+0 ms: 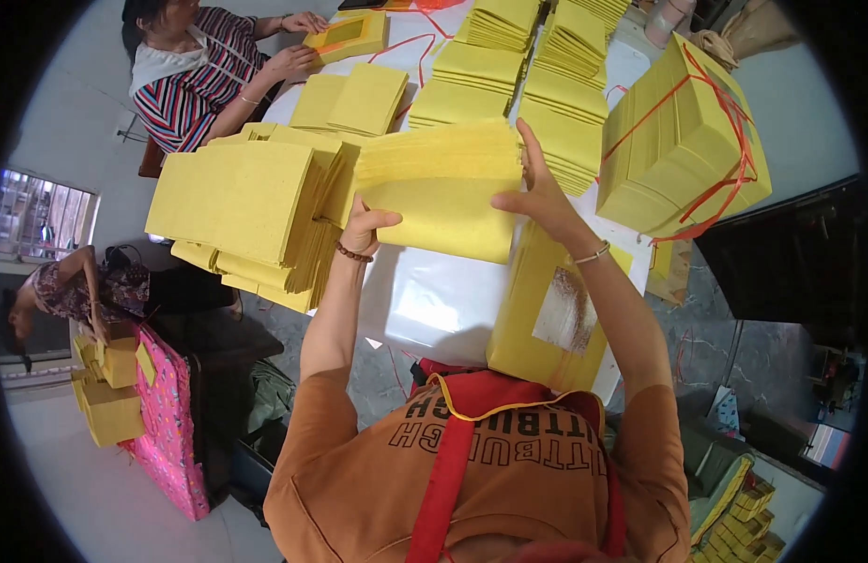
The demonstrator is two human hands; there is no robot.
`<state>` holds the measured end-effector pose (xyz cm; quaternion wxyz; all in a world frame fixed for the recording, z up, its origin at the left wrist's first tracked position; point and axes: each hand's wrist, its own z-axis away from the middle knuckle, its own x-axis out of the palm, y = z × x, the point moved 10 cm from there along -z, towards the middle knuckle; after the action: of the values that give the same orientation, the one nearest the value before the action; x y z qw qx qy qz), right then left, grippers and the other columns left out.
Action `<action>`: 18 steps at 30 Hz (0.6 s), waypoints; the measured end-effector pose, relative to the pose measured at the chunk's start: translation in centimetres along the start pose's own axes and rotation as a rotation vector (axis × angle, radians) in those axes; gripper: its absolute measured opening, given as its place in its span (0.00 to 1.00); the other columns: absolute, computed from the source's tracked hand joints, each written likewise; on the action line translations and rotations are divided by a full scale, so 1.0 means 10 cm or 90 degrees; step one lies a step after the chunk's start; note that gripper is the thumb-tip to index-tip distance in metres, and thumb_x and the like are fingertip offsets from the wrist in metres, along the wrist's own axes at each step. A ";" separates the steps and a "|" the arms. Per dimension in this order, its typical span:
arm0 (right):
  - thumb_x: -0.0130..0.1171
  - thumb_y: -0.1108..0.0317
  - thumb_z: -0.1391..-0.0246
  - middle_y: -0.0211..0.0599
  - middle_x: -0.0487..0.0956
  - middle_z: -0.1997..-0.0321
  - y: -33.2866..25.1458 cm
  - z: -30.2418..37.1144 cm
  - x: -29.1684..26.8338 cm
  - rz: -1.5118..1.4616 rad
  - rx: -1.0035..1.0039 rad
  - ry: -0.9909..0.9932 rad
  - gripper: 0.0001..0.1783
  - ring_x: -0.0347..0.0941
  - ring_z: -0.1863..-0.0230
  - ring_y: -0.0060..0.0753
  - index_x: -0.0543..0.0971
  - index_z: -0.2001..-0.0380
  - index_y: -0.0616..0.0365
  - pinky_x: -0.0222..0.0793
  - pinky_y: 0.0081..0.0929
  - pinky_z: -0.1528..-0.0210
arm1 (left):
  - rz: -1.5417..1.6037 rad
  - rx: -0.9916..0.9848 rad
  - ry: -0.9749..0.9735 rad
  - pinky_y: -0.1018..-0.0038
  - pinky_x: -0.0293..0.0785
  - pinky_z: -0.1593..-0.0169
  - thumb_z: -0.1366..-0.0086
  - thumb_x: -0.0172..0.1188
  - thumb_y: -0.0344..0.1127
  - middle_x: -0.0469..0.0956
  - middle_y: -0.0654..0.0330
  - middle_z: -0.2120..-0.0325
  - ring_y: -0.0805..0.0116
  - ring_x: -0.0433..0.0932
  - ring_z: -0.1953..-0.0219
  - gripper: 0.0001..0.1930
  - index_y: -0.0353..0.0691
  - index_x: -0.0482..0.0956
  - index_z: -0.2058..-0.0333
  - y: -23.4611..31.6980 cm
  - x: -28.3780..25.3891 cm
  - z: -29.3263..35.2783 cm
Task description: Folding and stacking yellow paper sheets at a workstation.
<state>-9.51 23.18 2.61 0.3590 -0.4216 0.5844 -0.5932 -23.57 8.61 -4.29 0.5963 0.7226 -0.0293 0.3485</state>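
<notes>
Between my two hands I hold a thick stack of yellow paper above the white table. My left hand grips its left end, thumb on the front face, other fingers hidden behind. At the right end is my right hand, its thumb on the front face and a finger pointing up along the side. Left of the stack, large piles of yellow paper lean on one another. Below my right forearm stands a yellow block with a pale, brown-streaked label on it.
Rows of yellow paper stacks run along the far table. A big bundle tied with red string stands at the right. The white table top shows below my hands. One person sits far left; another bends over a pink-covered table.
</notes>
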 end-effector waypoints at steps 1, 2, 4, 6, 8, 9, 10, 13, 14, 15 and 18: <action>0.71 0.64 0.67 0.46 0.50 0.34 -0.05 0.04 0.02 0.000 -0.001 0.005 0.64 0.44 0.33 0.38 0.36 0.35 0.62 0.43 0.31 0.34 | 0.000 -0.003 -0.004 0.71 0.65 0.46 0.59 0.62 0.23 0.71 0.58 0.53 0.64 0.70 0.50 0.36 0.35 0.63 0.47 0.01 0.05 -0.01; 0.70 0.66 0.67 0.44 0.52 0.35 -0.09 0.09 0.03 -0.040 0.012 0.015 0.63 0.47 0.34 0.37 0.37 0.35 0.61 0.45 0.31 0.35 | 0.008 -0.004 -0.004 0.71 0.66 0.47 0.60 0.62 0.24 0.71 0.57 0.53 0.64 0.70 0.50 0.36 0.34 0.63 0.47 0.02 0.09 -0.03; 0.70 0.68 0.67 0.42 0.55 0.37 -0.11 0.22 -0.01 -0.075 0.018 0.032 0.62 0.49 0.35 0.36 0.38 0.35 0.60 0.47 0.31 0.36 | 0.018 -0.004 -0.013 0.71 0.66 0.47 0.60 0.62 0.24 0.71 0.57 0.54 0.64 0.70 0.51 0.37 0.34 0.63 0.46 0.02 0.17 -0.08; 0.69 0.69 0.66 0.41 0.60 0.40 -0.27 0.41 0.03 0.098 -0.090 0.019 0.58 0.52 0.37 0.35 0.42 0.36 0.60 0.49 0.30 0.37 | -0.004 0.005 -0.014 0.70 0.63 0.44 0.61 0.61 0.24 0.69 0.56 0.51 0.63 0.68 0.48 0.41 0.36 0.59 0.43 0.05 0.21 -0.04; 0.69 0.71 0.66 0.41 0.62 0.41 -0.23 0.53 0.02 0.052 -0.056 0.063 0.56 0.54 0.38 0.34 0.44 0.37 0.60 0.52 0.30 0.38 | -0.051 0.011 -0.037 0.70 0.61 0.43 0.62 0.61 0.24 0.67 0.56 0.49 0.63 0.65 0.46 0.43 0.38 0.56 0.41 0.17 0.39 -0.06; 0.68 0.72 0.65 0.41 0.64 0.43 -0.19 0.57 -0.04 0.003 -0.019 0.103 0.53 0.57 0.39 0.33 0.47 0.37 0.60 0.55 0.29 0.40 | -0.097 0.017 -0.052 0.69 0.59 0.41 0.62 0.60 0.25 0.65 0.56 0.47 0.62 0.63 0.44 0.46 0.39 0.53 0.39 0.25 0.50 -0.07; 0.68 0.72 0.65 0.41 0.64 0.43 -0.18 0.61 -0.07 0.006 -0.015 0.104 0.53 0.57 0.39 0.33 0.47 0.37 0.60 0.55 0.29 0.40 | -0.129 0.003 -0.093 0.68 0.55 0.40 0.60 0.62 0.27 0.60 0.57 0.44 0.61 0.59 0.41 0.50 0.42 0.47 0.37 0.29 0.63 -0.07; 0.64 0.73 0.62 0.41 0.67 0.46 -0.08 0.74 -0.26 -0.097 0.008 0.160 0.43 0.65 0.46 0.34 0.56 0.42 0.61 0.64 0.30 0.46 | -0.267 0.078 -0.080 0.68 0.57 0.41 0.52 0.65 0.37 0.59 0.56 0.42 0.62 0.62 0.43 0.49 0.45 0.42 0.36 0.49 1.01 -0.07; 0.62 0.69 0.59 0.40 0.70 0.49 0.00 0.79 -0.27 -0.212 0.032 0.172 0.36 0.68 0.49 0.33 0.61 0.45 0.61 0.67 0.32 0.50 | -0.263 0.078 -0.080 0.68 0.57 0.41 0.52 0.65 0.37 0.59 0.56 0.42 0.62 0.62 0.43 0.49 0.45 0.42 0.36 0.48 1.02 -0.05; 0.60 0.66 0.56 0.39 0.72 0.51 0.06 0.80 -0.30 -0.324 0.054 0.181 0.29 0.72 0.53 0.33 0.66 0.49 0.60 0.70 0.33 0.53 | -0.154 0.037 -0.084 0.68 0.59 0.42 0.48 0.62 0.45 0.58 0.55 0.42 0.62 0.64 0.45 0.48 0.47 0.39 0.36 0.42 1.03 -0.07; 0.52 0.58 0.49 0.38 0.76 0.53 0.62 0.93 -0.39 -0.709 0.146 0.197 0.21 0.73 0.54 0.35 0.73 0.54 0.57 0.70 0.36 0.52 | -0.019 0.009 -0.163 0.67 0.67 0.49 0.37 0.47 0.58 0.58 0.51 0.41 0.63 0.70 0.50 0.40 0.52 0.36 0.35 0.41 1.19 -0.07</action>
<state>0.18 22.75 -4.21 -0.0528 -0.5324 0.2526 -0.8062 -16.77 12.51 5.56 0.5878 0.7656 -0.0926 0.2446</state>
